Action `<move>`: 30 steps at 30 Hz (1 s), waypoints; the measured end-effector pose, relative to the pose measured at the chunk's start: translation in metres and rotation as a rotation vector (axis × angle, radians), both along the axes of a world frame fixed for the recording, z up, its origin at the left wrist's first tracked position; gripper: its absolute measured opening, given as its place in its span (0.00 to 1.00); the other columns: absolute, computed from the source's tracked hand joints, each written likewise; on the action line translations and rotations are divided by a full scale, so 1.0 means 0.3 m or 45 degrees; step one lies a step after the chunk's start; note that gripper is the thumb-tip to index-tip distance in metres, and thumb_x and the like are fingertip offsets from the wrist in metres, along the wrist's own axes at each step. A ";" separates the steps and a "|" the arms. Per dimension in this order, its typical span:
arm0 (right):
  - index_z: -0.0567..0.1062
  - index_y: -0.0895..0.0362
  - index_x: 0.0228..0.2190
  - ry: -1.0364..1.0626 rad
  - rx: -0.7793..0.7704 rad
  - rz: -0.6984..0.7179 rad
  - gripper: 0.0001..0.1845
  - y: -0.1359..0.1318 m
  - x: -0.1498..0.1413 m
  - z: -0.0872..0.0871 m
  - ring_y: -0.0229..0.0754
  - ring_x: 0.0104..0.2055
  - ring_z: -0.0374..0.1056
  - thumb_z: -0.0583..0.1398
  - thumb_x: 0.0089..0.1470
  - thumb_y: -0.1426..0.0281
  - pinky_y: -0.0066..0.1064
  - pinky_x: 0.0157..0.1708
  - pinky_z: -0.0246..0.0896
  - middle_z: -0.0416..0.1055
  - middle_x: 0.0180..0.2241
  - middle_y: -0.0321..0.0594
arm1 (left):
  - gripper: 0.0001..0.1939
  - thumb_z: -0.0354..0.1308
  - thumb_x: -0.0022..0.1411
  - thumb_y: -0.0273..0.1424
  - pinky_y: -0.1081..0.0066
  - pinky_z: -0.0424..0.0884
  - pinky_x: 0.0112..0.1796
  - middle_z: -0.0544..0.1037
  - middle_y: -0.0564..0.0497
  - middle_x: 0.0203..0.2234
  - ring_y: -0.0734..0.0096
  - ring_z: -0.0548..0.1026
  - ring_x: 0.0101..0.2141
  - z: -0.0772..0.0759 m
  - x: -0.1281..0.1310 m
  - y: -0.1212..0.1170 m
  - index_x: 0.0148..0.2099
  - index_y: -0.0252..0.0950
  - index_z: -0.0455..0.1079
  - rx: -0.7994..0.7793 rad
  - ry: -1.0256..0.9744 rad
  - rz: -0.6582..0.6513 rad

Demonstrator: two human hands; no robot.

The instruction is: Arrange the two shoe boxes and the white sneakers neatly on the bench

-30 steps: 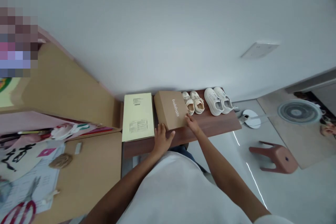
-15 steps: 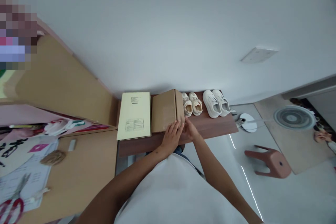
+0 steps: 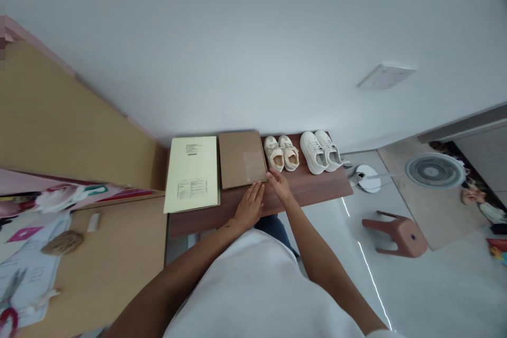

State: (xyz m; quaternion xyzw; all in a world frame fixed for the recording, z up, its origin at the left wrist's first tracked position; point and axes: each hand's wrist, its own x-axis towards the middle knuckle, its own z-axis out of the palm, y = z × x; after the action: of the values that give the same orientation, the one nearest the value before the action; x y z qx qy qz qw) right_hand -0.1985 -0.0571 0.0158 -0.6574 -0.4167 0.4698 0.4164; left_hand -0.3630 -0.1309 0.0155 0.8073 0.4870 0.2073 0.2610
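A brown cardboard shoe box [image 3: 241, 159] lies flat on a dark wooden bench [image 3: 309, 190] against the white wall, plain side up. My left hand [image 3: 249, 206] rests at the box's near edge with its fingers stretched out. My right hand [image 3: 278, 184] touches the box's near right corner, fingers extended. A pale yellow box [image 3: 193, 172] lies just left of the brown one. To the right stand a small beige pair of shoes [image 3: 281, 152] and a larger white pair of sneakers [image 3: 320, 151].
A light wooden desk [image 3: 119, 259] with papers and a ball of twine [image 3: 62, 242] stands at the left. On the pale floor to the right are a pink plastic stool [image 3: 396, 231], a fan [image 3: 433, 171] and its white base [image 3: 367, 178].
The brown box was tipped up on its side and turned over; it now lies flat with its printed face hidden. Both hands have slid to its near edge and opened.
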 end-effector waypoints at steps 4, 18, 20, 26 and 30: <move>0.78 0.61 0.45 -0.437 0.232 -0.152 0.28 0.046 0.202 -0.016 0.53 0.54 0.69 0.61 0.54 0.51 0.48 0.59 0.60 0.75 0.49 0.54 | 0.32 0.47 0.67 0.26 0.52 0.61 0.64 0.64 0.37 0.66 0.57 0.60 0.66 -0.004 0.125 0.066 0.72 0.35 0.52 -0.093 -0.205 0.038; 0.74 0.54 0.29 -0.514 0.010 0.254 0.12 0.295 0.520 -0.166 0.50 0.50 0.67 0.68 0.44 0.61 0.41 0.53 0.64 0.73 0.43 0.44 | 0.05 0.60 0.59 0.28 0.58 0.59 0.62 0.69 0.38 0.57 0.51 0.68 0.59 -0.150 0.594 0.477 0.39 0.35 0.73 -0.537 -0.690 1.177; 0.70 0.53 0.27 -0.249 -0.023 0.160 0.14 0.298 0.558 -0.159 0.46 0.43 0.68 0.67 0.45 0.58 0.39 0.48 0.67 0.72 0.34 0.37 | 0.03 0.61 0.59 0.31 0.59 0.64 0.59 0.75 0.44 0.47 0.56 0.72 0.53 -0.150 0.575 0.469 0.35 0.37 0.71 -0.605 -0.928 1.195; 0.67 0.52 0.30 0.721 -0.379 -0.271 0.09 0.303 0.595 -0.155 0.39 0.34 0.69 0.60 0.51 0.61 0.32 0.36 0.71 0.70 0.29 0.31 | 0.06 0.60 0.60 0.35 0.63 0.75 0.44 0.76 0.53 0.31 0.68 0.77 0.34 -0.161 0.564 0.440 0.38 0.40 0.67 -1.212 -1.897 1.326; 0.69 0.52 0.34 0.833 -0.538 -0.463 0.06 0.289 0.588 -0.171 0.38 0.34 0.71 0.57 0.53 0.64 0.32 0.36 0.72 0.73 0.30 0.31 | 0.05 0.61 0.59 0.29 0.67 0.75 0.41 0.77 0.51 0.29 0.68 0.78 0.32 -0.188 0.559 0.420 0.37 0.39 0.66 -1.455 -1.924 1.457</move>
State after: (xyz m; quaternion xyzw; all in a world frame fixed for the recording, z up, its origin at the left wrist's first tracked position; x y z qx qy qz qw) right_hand -0.0222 0.0297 -0.0356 -0.6073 -0.0344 0.6475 0.4590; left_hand -0.1954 -0.0050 -0.0408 -0.1109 0.5276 0.4816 0.6910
